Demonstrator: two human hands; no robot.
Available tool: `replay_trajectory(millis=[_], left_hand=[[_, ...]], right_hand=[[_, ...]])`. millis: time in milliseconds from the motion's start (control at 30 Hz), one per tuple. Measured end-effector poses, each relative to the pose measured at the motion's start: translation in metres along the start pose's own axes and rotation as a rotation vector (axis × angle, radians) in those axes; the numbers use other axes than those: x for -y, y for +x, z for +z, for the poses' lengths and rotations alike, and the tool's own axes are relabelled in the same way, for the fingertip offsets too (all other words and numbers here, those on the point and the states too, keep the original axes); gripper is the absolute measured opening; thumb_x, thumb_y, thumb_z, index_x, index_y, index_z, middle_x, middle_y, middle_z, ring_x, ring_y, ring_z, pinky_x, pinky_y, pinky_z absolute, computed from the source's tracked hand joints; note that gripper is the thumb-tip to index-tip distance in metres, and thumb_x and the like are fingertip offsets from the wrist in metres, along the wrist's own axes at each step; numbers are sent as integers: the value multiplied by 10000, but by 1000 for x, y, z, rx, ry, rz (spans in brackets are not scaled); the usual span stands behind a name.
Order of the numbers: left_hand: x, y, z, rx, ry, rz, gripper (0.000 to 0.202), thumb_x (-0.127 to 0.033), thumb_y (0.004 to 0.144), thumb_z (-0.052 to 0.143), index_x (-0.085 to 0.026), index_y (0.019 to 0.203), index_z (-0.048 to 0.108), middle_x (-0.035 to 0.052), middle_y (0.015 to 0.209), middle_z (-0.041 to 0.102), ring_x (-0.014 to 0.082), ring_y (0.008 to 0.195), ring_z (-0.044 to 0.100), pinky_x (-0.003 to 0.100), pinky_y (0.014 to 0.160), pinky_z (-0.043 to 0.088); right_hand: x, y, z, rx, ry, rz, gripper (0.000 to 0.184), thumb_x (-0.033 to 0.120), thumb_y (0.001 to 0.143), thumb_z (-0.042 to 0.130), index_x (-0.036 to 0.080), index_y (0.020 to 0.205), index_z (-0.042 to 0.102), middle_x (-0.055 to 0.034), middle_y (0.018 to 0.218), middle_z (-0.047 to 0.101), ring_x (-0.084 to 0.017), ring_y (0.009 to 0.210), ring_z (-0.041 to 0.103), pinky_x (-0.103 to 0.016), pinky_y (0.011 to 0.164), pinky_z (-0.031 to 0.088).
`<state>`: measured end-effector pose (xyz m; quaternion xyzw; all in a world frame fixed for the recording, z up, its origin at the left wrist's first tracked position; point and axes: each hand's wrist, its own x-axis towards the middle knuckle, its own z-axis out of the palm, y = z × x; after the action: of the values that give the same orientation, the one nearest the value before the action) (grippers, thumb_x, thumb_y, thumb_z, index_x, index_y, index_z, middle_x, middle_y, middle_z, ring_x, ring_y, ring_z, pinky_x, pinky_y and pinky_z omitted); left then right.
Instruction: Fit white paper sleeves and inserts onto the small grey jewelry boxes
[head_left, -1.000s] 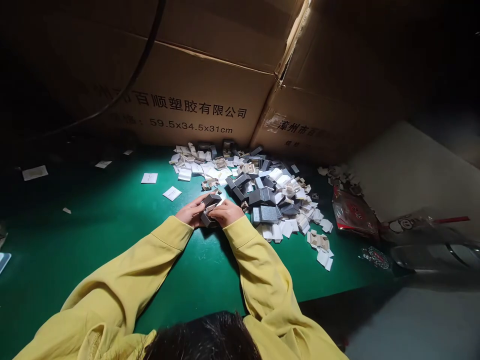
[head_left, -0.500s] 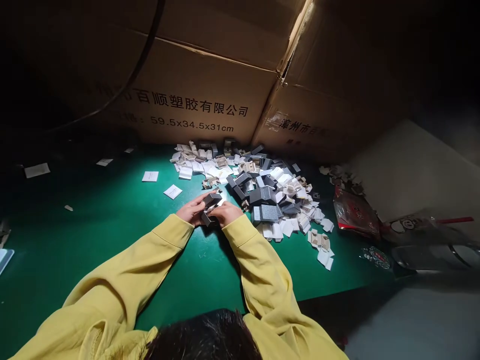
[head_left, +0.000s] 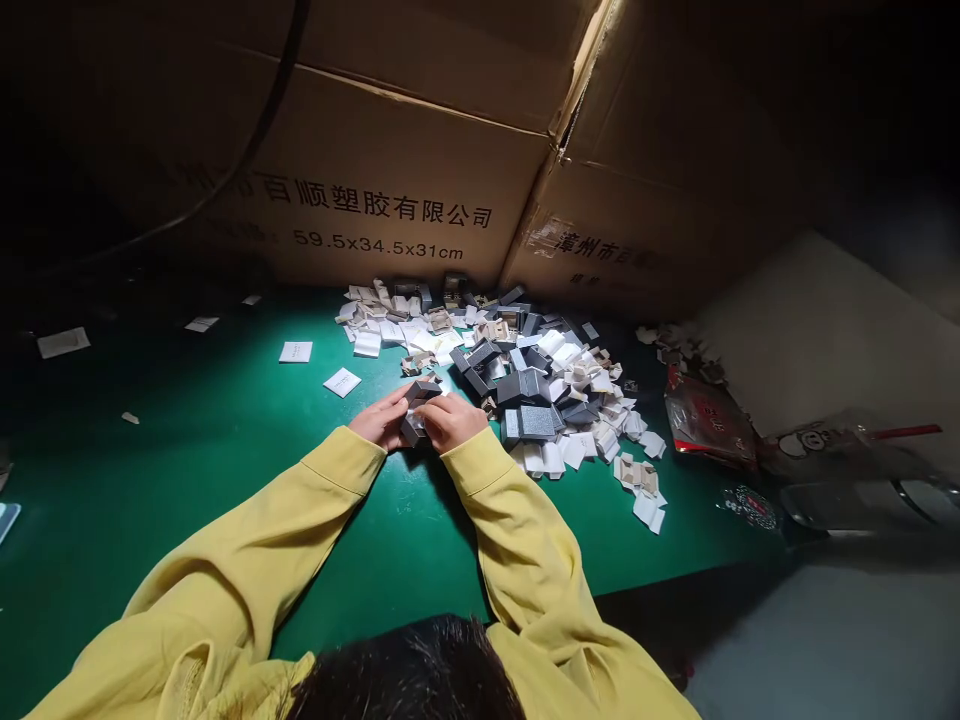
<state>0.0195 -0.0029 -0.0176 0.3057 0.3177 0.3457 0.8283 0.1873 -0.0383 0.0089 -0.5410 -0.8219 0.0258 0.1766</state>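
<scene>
— While both hands meet over the green table (head_left: 225,470), what sits between them?

— A small dark grey box (head_left: 418,405), lid part tilted up, held just above the table top, a little way in from the near edge of the pile. Left hand (head_left: 384,418) grasps it from the left, fingers curled round its side. Right hand (head_left: 452,418) grasps it from the right, knuckles up, thumb side toward the box. Something pale shows in the gap between the fingers; too small to tell what.

— Sleeves?

— Yellow sleeves (head_left: 517,540) on both arms, forearms lying along the table toward the box. Dark hair at the bottom edge of view.

— And around the hands?

— A heap of small box parts (head_left: 525,385) spreads just beyond and to the right of the hands: dark grey shells, white cards, beige inserts, all mixed. Nearest grey pieces lie just beside the right hand. Two loose white cards (head_left: 342,382) lie apart to the left of the heap, with a few more scattered far left in the dim part.

— Behind that?

— Large cardboard cartons (head_left: 390,200) stand along the far side, printed with Chinese characters and "59.5x34.5x31cm". A dark cable (head_left: 259,140) hangs across the left one. To the right, off the green surface, a red printed packet (head_left: 709,425) and some clear plastic wrap (head_left: 847,470).
</scene>
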Motion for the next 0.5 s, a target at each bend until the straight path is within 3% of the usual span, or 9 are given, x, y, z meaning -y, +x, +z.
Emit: replay_trajectory(millis=[133, 367, 500], left_hand=[[1, 0, 1, 22, 21, 6, 546, -301, 862, 647, -270, 1397, 542, 90, 1069, 679, 163, 707, 631, 297, 630, 552], [1, -3, 8, 21, 0, 11, 606, -350, 837, 684, -268, 1415, 519, 57, 1020, 659, 127, 695, 580, 246, 615, 516], [7, -2, 6, 63, 53, 63, 664, -381, 824, 691, -289, 1444, 471, 62, 1071, 648, 124, 684, 570, 237, 604, 486]], right_hand=[[1, 0, 1, -14, -57, 11, 292, 339, 997, 438, 271, 1100, 702, -4, 1043, 732, -163, 916, 583, -258, 649, 409], [12, 1, -1, -22, -202, 52, 414, 364, 1037, 336, 253, 884, 705, -4, 849, 732, -159, 856, 609, -291, 582, 342], [18, 3, -2, -2, -236, 67, 377, 375, 1023, 381, 234, 858, 689, -5, 815, 729, -158, 816, 631, -283, 548, 305]])
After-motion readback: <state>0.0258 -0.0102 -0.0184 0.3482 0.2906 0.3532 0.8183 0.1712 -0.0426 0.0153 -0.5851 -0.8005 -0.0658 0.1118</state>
